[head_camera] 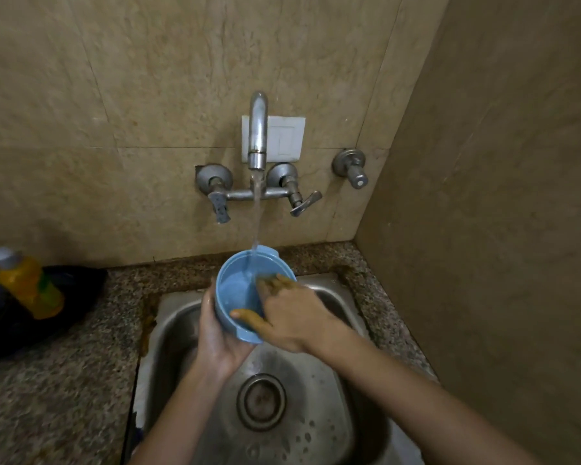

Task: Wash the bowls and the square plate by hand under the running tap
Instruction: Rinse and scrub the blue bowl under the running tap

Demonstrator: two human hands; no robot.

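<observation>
A light blue bowl with small side handles is held above the steel sink, tilted toward me. Water streams from the chrome tap onto its far rim. My left hand grips the bowl from the left and underneath. My right hand grips the bowl's right rim: thumb inside at the near edge, fingers over the rim further along. The fingers look blurred. No other bowl or square plate is in view.
A yellow bottle with a grey cap lies on a dark pan on the speckled counter at left. The sink drain lies below my hands. Two tap levers and a separate valve stick out from the tiled wall.
</observation>
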